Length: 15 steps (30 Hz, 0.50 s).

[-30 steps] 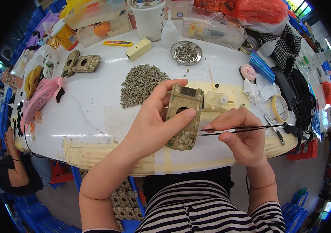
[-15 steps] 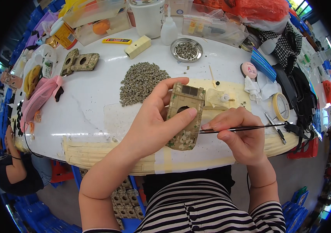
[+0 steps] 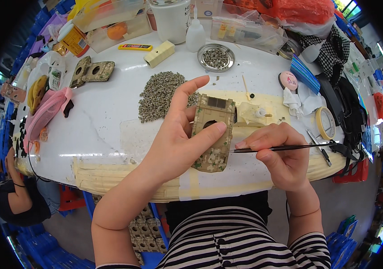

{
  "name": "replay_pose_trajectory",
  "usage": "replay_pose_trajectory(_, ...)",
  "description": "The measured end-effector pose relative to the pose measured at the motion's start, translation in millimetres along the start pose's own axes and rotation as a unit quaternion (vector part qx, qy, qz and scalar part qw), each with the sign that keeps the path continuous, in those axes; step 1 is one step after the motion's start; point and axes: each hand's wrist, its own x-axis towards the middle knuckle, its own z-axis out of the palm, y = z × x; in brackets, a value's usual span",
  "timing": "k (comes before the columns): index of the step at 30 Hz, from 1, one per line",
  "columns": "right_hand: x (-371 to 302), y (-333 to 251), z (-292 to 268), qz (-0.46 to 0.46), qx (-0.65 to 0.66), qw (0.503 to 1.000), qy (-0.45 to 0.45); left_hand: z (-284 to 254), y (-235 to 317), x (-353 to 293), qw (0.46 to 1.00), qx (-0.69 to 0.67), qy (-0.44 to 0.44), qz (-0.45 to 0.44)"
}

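Since a second ago, the left hand [image 3: 180,143] has lifted its index finger straight, thumb pressing the flat camouflage-patterned plastic hull piece [image 3: 212,133] held above the white table [image 3: 106,112]. Beside it, the right hand [image 3: 279,154] pinches thin black tweezers [image 3: 281,147], now squeezed shut, tip touching the hull's edge.

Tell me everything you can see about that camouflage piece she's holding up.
The camouflage piece is a flat, elongated panel, seemingly plastic, printed in tan, green and brown pixel camouflage, with a round hole partly covered by the thumb and a dark rectangular patch near its far end. The left hand holds it above the table, thumb across its face. The closed tips of black tweezers, in the right hand, meet its right edge.
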Motion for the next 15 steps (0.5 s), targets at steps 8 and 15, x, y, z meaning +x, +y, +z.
replay_pose_trajectory(8,9.5,-12.9,-4.5,-0.172,-0.181,0.968,0.005,-6.9,2.7,-2.8,0.996,0.048,-0.076,0.018)
replay_pose_trajectory(15,18.2,-15.2,-1.6,-0.312,-0.332,0.890,-0.007,-5.6,8.6,-4.8,0.988,-0.009,-0.150,-0.026)
